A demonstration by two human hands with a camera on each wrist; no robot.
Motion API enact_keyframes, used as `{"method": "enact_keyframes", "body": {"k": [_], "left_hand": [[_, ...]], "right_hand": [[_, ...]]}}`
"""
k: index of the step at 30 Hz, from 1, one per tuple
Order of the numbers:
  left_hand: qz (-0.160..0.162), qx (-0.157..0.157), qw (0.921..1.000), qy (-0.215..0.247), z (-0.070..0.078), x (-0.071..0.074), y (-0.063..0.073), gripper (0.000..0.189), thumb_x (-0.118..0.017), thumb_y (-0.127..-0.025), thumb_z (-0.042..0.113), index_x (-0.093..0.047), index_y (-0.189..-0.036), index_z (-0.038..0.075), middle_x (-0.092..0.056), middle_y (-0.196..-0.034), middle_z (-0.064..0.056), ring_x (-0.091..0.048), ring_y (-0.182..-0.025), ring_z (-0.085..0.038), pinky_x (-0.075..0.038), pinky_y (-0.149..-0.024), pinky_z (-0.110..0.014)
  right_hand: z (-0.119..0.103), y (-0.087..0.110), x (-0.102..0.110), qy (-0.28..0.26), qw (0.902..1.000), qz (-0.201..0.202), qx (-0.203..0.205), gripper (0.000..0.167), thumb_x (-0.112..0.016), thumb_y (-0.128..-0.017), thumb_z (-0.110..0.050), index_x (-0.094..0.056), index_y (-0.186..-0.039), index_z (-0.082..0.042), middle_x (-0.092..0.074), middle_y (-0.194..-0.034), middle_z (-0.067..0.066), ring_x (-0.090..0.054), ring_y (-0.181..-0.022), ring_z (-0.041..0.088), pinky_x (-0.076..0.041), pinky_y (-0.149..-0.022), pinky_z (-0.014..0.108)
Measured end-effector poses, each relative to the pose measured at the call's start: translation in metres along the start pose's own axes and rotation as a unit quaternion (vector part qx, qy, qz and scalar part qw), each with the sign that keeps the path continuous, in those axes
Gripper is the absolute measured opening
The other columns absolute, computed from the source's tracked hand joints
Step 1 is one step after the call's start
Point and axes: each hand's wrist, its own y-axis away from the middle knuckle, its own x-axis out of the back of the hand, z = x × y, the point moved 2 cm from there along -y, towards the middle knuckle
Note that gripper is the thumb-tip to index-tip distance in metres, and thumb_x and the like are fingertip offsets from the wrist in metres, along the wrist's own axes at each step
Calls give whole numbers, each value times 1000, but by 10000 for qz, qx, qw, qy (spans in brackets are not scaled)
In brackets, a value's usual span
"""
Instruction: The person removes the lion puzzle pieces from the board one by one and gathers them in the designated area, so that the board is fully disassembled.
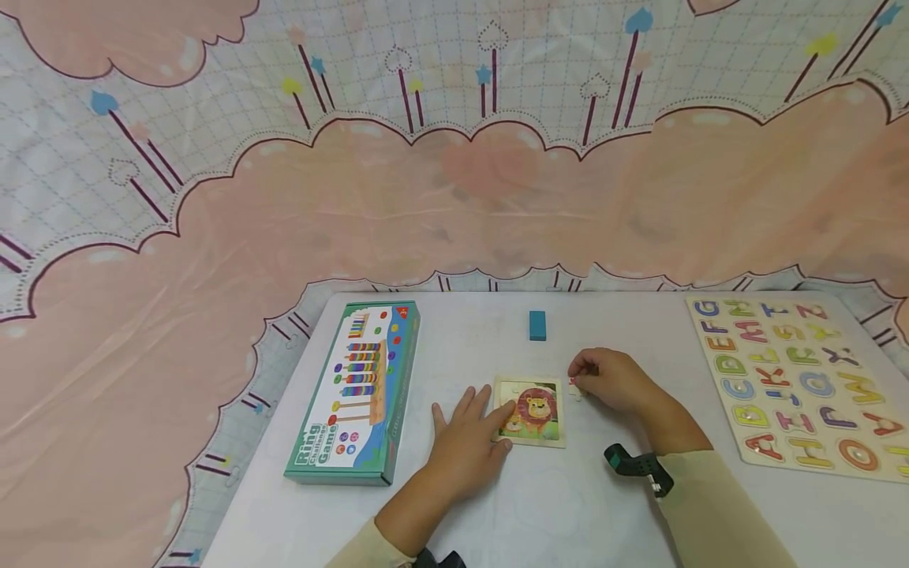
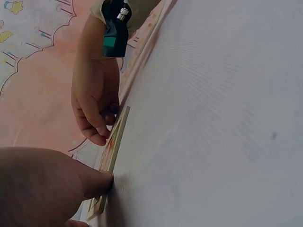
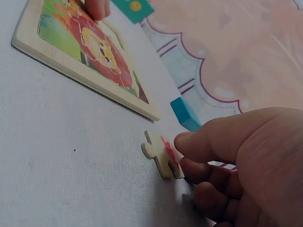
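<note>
Head view: puzzle piece (image 1: 574,390) is partly hidden by the right hand (image 1: 614,381) pinching it. Right of that grip, letter board (image 1: 802,402) runs off picture edge.

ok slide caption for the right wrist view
A right hand pinches a pale wooden jigsaw piece with a red patch near a square wooden-framed lion puzzle.

Puzzle (image 1: 537,406) between box (image 1: 355,394) and alphabet board (image 1: 809,405)

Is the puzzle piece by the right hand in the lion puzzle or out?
Out. The right wrist view shows the puzzle piece at the right hand, with white tabletop between it and the lion puzzle.
</note>
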Motion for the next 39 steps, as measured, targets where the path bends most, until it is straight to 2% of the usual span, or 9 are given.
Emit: {"method": "enact_keyframes", "body": {"k": [8, 15, 23, 29, 36, 39], "left_hand": [[-37, 93, 9996, -265, 3, 0, -1, 54, -70, -103, 34, -59, -156, 32, -40, -169, -15, -27, -160, -41, -12, -115, -84], [-145, 144, 9996, -217, 6, 0, -1, 57, -71, -102, 34, -57, -157, 33, -38, -169, -18, -25, -159, -44, -12, -117, -82], [-31, -44, 9997, -223, 9, -1, -2, 60, -72, -101, 34, -55, -158, 33, -32, -171, -22, -24, -159, -46, -12, -116, -82], [-18, -76, 9994, -326, 14, -3, -6, 61, -73, -100, 37, -55, -158, 32, -33, -170, -22, -25, -159, -46, -13, -116, -82], [-121, 43, 9991, -401, 16, -6, -9, 62, -71, -101, 41, -53, -160, 31, -29, -172, -21, -22, -160, -45, -11, -118, -81], [-143, 91, 9990, -424, 16, -7, -9, 63, -71, -101, 41, -52, -160, 32, -29, -172, -21, -22, -160, -45, -12, -117, -81]], "right_hand": [[-1, 1, 1, -191, 9998, 24, -49, 9, -70, -102, -14, -73, -109, -9, -67, -99, 4, -58, -96, 24, -51, -87, 43], [-2, 0, 3, -266, 9996, -42, 2, 13, -70, -102, -14, -73, -113, -7, -68, -101, 4, -59, -96, 23, -51, -87, 42], [-6, -3, 4, -292, 9995, -144, -9, 14, -70, -102, -14, -73, -115, -7, -68, -103, 5, -60, -96, 24, -52, -87, 41], [-10, -6, 1, -408, 9989, -221, -53, 16, -70, -104, -16, -73, -118, -8, -69, -106, 6, -61, -97, 24, -55, -84, 36], [-20, -12, -5, -549, 9977, -345, 174, 16, -69, -103, -13, -73, -117, -8, -69, -106, 6, -60, -93, 24, -54, -78, 36], [-24, -16, -9, -475, 9976, -406, 309, 16, -69, -102, -12, -74, -118, -10, -70, -108, 5, -60, -94, 23, -54, -80, 35]]}}
